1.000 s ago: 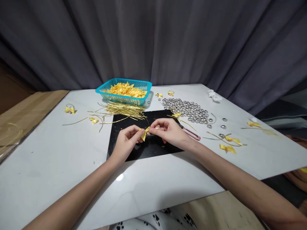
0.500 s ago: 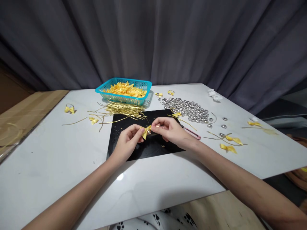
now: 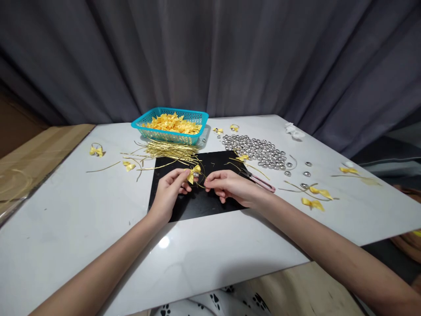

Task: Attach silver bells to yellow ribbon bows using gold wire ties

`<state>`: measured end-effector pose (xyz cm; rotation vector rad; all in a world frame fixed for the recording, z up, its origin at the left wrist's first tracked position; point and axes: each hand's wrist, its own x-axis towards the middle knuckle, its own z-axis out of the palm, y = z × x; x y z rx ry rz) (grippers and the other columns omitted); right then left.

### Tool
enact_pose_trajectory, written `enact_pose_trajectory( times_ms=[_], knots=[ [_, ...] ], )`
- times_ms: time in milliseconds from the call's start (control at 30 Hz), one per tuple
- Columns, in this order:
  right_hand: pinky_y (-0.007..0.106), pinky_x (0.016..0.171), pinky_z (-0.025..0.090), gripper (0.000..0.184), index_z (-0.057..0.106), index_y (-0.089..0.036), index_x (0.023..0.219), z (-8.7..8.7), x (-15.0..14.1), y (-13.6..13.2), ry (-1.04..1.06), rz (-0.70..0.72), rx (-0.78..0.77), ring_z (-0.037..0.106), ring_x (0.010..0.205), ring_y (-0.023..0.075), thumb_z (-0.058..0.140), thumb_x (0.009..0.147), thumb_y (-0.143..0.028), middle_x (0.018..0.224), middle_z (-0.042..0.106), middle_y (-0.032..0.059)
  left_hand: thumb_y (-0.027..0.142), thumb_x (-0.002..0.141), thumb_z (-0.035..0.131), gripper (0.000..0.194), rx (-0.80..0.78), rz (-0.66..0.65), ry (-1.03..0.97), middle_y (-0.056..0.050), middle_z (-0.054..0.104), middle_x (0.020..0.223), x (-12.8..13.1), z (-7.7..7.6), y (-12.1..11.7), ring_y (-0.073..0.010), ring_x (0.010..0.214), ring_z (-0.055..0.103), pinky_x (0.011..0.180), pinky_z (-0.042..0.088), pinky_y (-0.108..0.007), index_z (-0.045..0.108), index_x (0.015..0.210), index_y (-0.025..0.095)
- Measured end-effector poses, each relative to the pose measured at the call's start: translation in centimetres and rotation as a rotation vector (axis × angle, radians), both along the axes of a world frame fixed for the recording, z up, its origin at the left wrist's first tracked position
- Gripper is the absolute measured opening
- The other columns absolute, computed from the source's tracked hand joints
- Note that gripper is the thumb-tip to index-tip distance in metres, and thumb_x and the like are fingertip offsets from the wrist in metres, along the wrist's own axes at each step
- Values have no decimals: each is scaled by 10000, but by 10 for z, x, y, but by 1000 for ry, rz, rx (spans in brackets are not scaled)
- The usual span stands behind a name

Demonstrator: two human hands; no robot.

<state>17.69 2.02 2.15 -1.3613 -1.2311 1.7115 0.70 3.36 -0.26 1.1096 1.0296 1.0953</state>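
Between the thumb and fingers of my left hand (image 3: 170,188) is a yellow ribbon bow (image 3: 194,174), with a silver bead (image 3: 196,174) at its middle. A thin gold cord (image 3: 204,172) runs from the bow in a loose curve toward my right. My right hand (image 3: 228,185) is closed in a pinch on the cord, a short way from the bow. Both hands are above a black mat (image 3: 197,210). A pair of scissors with pink handles (image 3: 263,182) lies just beyond my right wrist, partly on the mat.
A teal basket (image 3: 138,125) of yellow bows stands at the back, with a bundle of gold cords (image 3: 171,150) in front. Silver beads (image 3: 256,150) are heaped to the right. Loose bows (image 3: 313,203) and cords lie at the right; a tied bow (image 3: 96,150) sits at the left.
My hands have drawn slightly apart. The bow has moved a little left and up in my left hand, its bead now facing me. My right hand has lowered slightly.
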Motion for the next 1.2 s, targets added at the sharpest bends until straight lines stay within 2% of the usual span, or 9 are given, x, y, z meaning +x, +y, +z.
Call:
enact_pose_trajectory(
  times_ms=[133,333,633,767,833,933,1000,1100,1200],
  knots=[
    [148,330,382,79,564,-149,762,3,0,-1,-122,49,85,377,406,37,627,766,-196,597,491,-45,386,692,688,247,-16,-1,-6,2,632,698,0,0,0,-68,525,519,489,382,-171,648,767,154],
    [153,361,409,166,540,-185,923,8,2,-1,-9,-194,136,425,449,22,532,848,-332,982,570,21,369,695,680,221,51,-47,87,27,526,546,-1,0,-1,-86,501,462,473,341,-200,684,744,153],
    [163,359,359,424,604,-138,817,-2,5,2,243,315,-19,270,389,38,372,913,-480,636,507,-16,366,728,646,225,82,-190,101,23,516,527,-1,6,-4,-82,489,401,458,286,-210,655,636,160],
    [147,344,224,448,594,-118,696,5,13,5,124,328,52,172,404,38,458,877,-505,494,234,-88,330,704,668,173,86,-60,19,36,509,525,-7,11,5,-71,485,385,457,278,-199,652,663,162],
    [146,354,206,376,567,-128,675,7,18,7,63,264,132,181,414,38,533,846,-461,494,198,-96,314,696,674,172,72,-2,-37,39,507,521,-10,14,8,-66,473,372,450,275,-196,632,643,157],
    [138,384,297,232,563,-149,864,3,18,10,-33,45,339,308,457,36,630,785,-357,597,375,-73,310,681,684,212,15,2,-113,36,509,530,-11,19,9,-57,450,365,434,268,-196,577,588,152],
    [141,435,388,450,490,-185,1088,-3,12,10,-40,-39,460,404,521,26,708,705,-279,851,511,-28,320,668,694,220,-38,-53,-147,36,508,544,-10,22,6,-51,441,357,429,267,-193,569,597,153],
    [148,428,425,716,364,-236,1241,-12,-2,5,68,143,377,441,522,15,757,644,-274,1018,534,2,336,662,703,225,-81,-162,-130,46,450,520,-5,26,-1,-54,446,333,426,253,-192,579,614,154],
    [134,369,383,542,490,-173,1120,-14,-10,1,89,300,275,441,495,36,737,673,-355,782,564,-26,351,686,686,222,-65,-200,-70,54,397,491,-1,25,-7,-60,447,306,421,227,-200,597,627,157]
  ],
)
